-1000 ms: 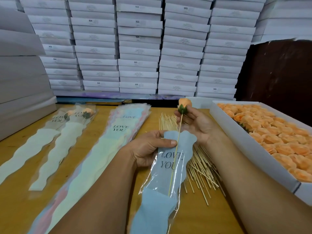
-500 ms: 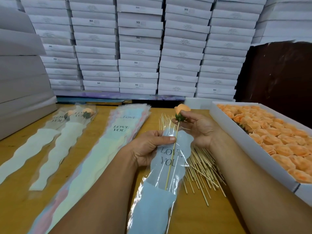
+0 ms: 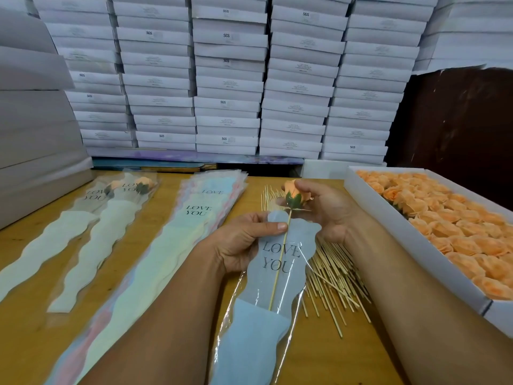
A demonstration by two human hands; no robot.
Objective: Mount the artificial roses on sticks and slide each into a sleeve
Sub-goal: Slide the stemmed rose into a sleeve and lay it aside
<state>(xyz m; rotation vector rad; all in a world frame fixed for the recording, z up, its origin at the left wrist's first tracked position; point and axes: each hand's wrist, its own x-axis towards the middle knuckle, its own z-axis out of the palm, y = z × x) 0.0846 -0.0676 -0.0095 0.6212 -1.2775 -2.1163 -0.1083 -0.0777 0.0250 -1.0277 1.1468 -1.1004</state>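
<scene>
Sleeves come first at the left of the frame: two finished sleeves (image 3: pixel 91 234) lie side by side on the wooden table (image 3: pixel 27 329), each with an orange rose at its upper end under the "LOVE YOU" print. I count those as done. Right of them, left of centre, is the stack of empty sleeves (image 3: pixel 172 245), fanned out and still thick, so I judge a lot of wrapping is left.

In the lower middle, my left hand (image 3: pixel 244 240) pinches the upper edge of the blue sleeve (image 3: pixel 249 343), thumb pressed on its front close to the stick (image 3: pixel 280 257). The stick is partway in; its lower tip reaches the top of the opaque blue pocket, and the upper part still stands clear of the mouth.

Just above and right of centre, my right hand (image 3: pixel 324 209) holds the orange rose (image 3: pixel 293 194) mounted on that stick, fingers curled round the bloom above the sleeve's mouth. As I read it, this one is mounted and about half slid home; the head has yet to go under the plastic.

Beneath my right wrist lies the pile of bare sticks (image 3: pixel 333 276), plenty left. At the right edge, the white box (image 3: pixel 416 245) is packed with loose roses (image 3: pixel 458 226), none of them mounted yet.
</scene>
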